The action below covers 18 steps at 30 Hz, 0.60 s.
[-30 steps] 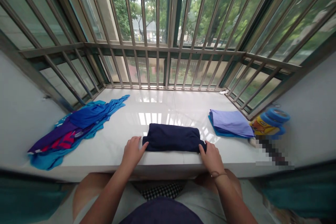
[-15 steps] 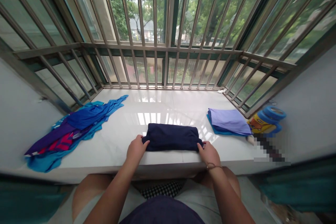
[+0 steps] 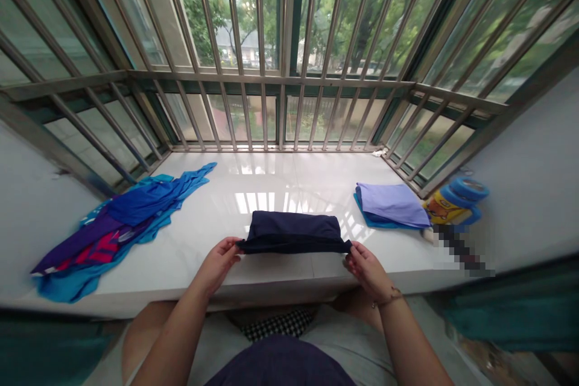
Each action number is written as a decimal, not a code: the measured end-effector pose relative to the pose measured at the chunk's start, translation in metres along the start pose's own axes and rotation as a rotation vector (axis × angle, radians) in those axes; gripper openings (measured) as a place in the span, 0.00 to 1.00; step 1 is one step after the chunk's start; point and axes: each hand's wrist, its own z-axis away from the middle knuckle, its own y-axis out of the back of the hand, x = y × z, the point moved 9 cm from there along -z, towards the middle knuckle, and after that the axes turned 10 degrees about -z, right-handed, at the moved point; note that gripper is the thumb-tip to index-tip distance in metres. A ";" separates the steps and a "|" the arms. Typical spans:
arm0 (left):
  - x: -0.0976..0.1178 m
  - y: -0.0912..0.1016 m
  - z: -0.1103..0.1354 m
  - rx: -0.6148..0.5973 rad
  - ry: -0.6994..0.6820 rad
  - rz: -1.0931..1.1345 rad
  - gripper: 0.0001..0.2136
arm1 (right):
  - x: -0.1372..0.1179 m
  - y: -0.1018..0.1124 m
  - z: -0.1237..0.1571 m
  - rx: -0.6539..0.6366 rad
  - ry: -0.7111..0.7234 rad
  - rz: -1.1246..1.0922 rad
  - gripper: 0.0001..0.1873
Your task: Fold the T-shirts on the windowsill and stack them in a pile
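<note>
A glossy white stone sill (image 3: 280, 178) is backed by steel window bars (image 3: 266, 108). A soft navy cloth (image 3: 294, 232) is pinched at both ends between the fingers (image 3: 230, 247) of the left hand (image 3: 217, 265) and right hand (image 3: 371, 271), over the sill's front edge. Crumpled blue garments (image 3: 136, 211) lie left of the fingers; a folded lilac cloth (image 3: 391, 205) and blue tape rolls (image 3: 465, 190) lie right

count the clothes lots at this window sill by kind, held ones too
navy garment held by left hand and right hand: 1
folded lavender and teal stack: 1
loose blue, purple and pink heap: 1
total: 3
</note>
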 end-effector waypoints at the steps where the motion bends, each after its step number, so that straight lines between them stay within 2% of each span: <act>1: -0.003 -0.005 -0.001 -0.036 0.032 0.054 0.27 | 0.004 -0.004 0.001 -0.036 -0.043 -0.006 0.31; 3: -0.007 -0.017 -0.006 -0.106 0.104 0.082 0.26 | 0.007 -0.008 -0.003 -0.052 -0.091 0.043 0.31; 5: -0.007 -0.023 -0.014 -0.079 0.141 -0.014 0.25 | 0.002 -0.002 -0.011 0.049 -0.064 0.168 0.29; 8: 0.011 -0.010 -0.021 0.205 0.050 -0.356 0.24 | -0.020 0.013 -0.017 0.308 0.083 0.470 0.24; 10: 0.030 -0.005 -0.013 0.381 -0.081 -0.608 0.21 | -0.035 0.011 -0.012 0.387 0.205 0.687 0.21; 11: 0.038 -0.007 -0.008 0.410 -0.141 -0.710 0.20 | -0.038 0.006 -0.008 0.384 0.266 0.779 0.20; 13: 0.043 -0.019 0.002 0.336 -0.221 -0.862 0.20 | -0.039 -0.007 0.001 0.324 0.371 0.915 0.19; 15: 0.039 -0.038 0.007 0.132 -0.245 -0.972 0.26 | -0.033 -0.019 0.011 0.240 0.451 0.999 0.19; 18: 0.031 -0.060 0.010 -0.149 -0.238 -1.053 0.37 | -0.022 -0.028 0.017 0.132 0.485 1.065 0.29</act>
